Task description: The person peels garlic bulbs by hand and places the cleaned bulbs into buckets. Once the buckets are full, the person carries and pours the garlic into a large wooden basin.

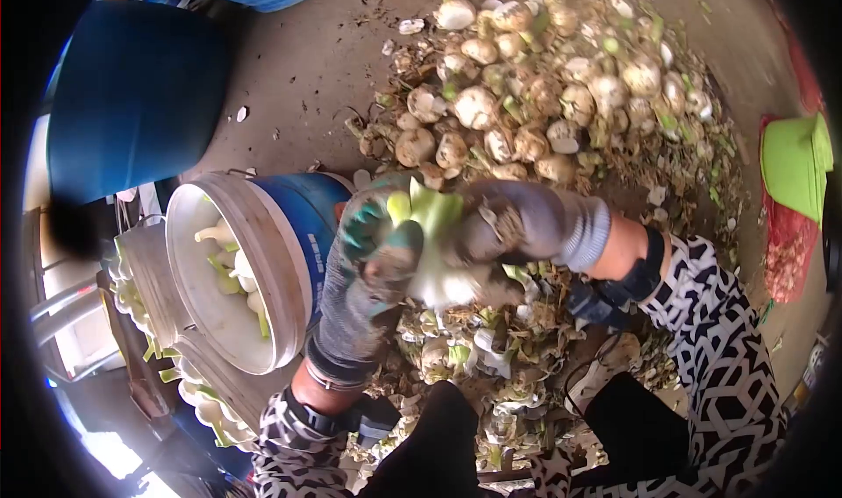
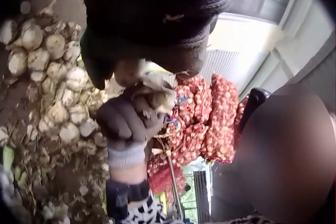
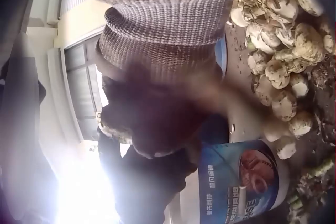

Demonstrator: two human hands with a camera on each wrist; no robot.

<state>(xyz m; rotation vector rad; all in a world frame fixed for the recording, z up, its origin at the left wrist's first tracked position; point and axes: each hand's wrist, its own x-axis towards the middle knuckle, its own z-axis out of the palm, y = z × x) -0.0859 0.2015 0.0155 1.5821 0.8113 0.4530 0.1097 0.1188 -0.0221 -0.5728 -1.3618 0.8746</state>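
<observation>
In the head view, my gloved left hand (image 1: 373, 266) grips a white bulb (image 1: 443, 274) with a green stem, the thumb lying across it. From the other side my gloved right hand (image 1: 522, 222) curls its fingers at the bulb, pinching its pale, papery outer skin; motion blurs this spot. The left wrist view shows the right hand (image 2: 126, 121) with loose skin (image 2: 157, 98) at its fingers. Left of the hands stands a white-and-blue bucket (image 1: 285, 261) holding several cleaned bulbs (image 1: 241, 270) with green stems.
Unpeeled, soil-stained bulbs (image 1: 478, 108) lie heaped ahead on the floor. Skins and trimmings (image 1: 491, 349) cover the ground below my hands. More cleaned bulbs (image 1: 206, 401) lie beyond the bucket. A green container (image 1: 794, 160) stands at right; stacked red mesh sacks (image 2: 223, 113) show behind.
</observation>
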